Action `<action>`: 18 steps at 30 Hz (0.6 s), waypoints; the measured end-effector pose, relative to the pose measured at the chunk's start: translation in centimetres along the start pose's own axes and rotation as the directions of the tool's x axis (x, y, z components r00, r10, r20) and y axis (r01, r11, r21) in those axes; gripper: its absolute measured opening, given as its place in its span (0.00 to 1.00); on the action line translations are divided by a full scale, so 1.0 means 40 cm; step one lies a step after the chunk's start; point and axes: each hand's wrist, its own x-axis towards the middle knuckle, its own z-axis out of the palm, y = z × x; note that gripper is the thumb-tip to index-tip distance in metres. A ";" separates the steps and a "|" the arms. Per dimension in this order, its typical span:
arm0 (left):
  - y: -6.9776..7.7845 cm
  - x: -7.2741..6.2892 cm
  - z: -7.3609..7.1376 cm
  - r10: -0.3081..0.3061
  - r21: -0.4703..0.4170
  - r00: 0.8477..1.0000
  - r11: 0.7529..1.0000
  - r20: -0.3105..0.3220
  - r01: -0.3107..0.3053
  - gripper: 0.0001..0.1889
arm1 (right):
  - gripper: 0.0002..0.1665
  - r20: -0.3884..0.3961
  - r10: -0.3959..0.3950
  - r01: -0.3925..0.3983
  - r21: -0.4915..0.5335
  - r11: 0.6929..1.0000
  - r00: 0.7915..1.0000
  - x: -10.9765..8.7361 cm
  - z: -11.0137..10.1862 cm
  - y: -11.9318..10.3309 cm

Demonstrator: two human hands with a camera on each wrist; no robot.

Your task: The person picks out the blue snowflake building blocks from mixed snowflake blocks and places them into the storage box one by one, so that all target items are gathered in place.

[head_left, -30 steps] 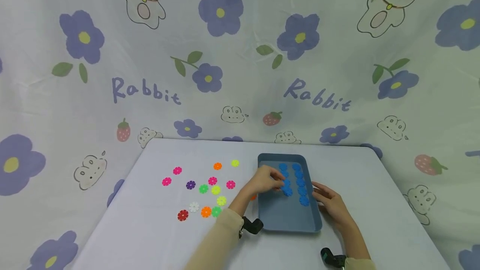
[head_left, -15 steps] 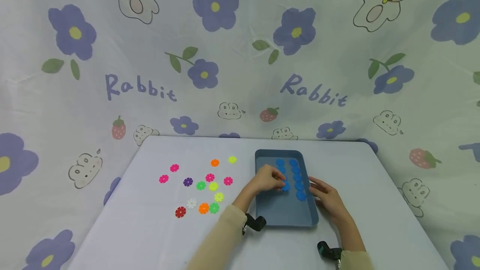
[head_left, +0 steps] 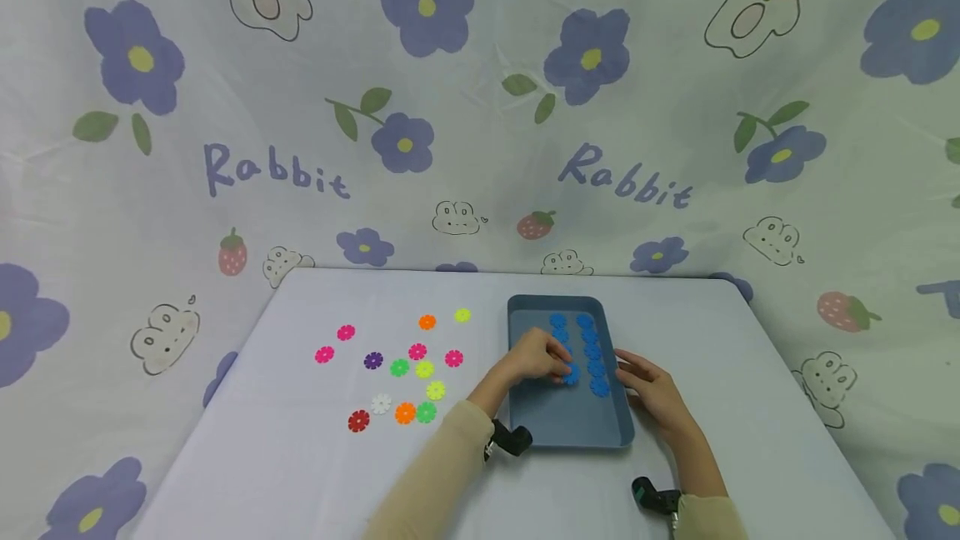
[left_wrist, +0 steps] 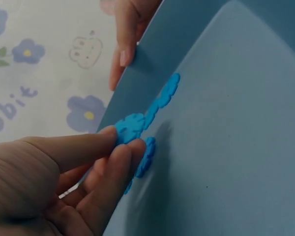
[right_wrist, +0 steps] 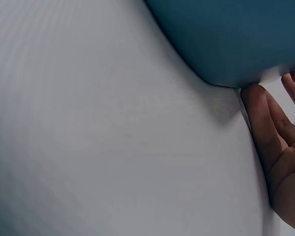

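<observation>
In the left wrist view, the thumb and fingers of my left hand point(head_left: 536, 354) pinch a blue flower-shaped plastic disc point(left_wrist: 130, 128). The hand is over the left column of blue discs inside a grey-blue tray point(head_left: 570, 432), covering part of that column. One blue disc point(head_left: 572, 375) shows just by its fingertips. A second column of blue discs point(head_left: 596, 368) runs along the tray's right side. My right hand point(head_left: 654, 390) is beside the tray's right wall, its fingers loosely extended and the fingertips right at the outer side.
Left of the tray, loose discs are scattered over the white table point(head_left: 247, 457): pink point(head_left: 417, 352), purple point(head_left: 373, 360), white point(head_left: 381, 404), dark red point(head_left: 358, 421), plus several in orange, green and yellow. A patterned cloth point(head_left: 480, 107) hangs behind the table.
My left hand has shifted slightly right and nearer over the tray, covering more of the left column. The right hand stays at the tray's side. The head view has tilted slightly.
</observation>
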 end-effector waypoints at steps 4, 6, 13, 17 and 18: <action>-0.006 0.004 0.002 -0.001 0.032 1.000 0.999 0.030 0.000 0.06 | 0.32 0.004 0.001 -0.001 0.001 1.000 1.000 0.002 -0.001 0.001; -0.011 0.008 0.005 0.000 0.048 0.999 0.999 0.048 -0.002 0.06 | 0.32 0.001 0.003 -0.003 0.004 1.000 1.000 0.003 -0.002 0.001; -0.016 0.017 0.009 0.005 0.082 0.997 0.997 0.073 -0.011 0.05 | 0.33 -0.001 0.006 -0.006 0.010 1.000 1.000 0.005 0.000 0.001; -0.012 0.021 0.010 -0.007 0.131 0.998 0.991 0.067 -0.001 0.05 | 0.33 -0.001 0.003 -0.003 0.012 1.000 1.000 0.005 -0.002 0.004; -0.012 0.022 0.012 -0.011 0.149 0.998 0.989 0.066 0.001 0.05 | 0.33 -0.001 0.005 -0.005 0.011 1.000 1.000 0.004 -0.003 0.004</action>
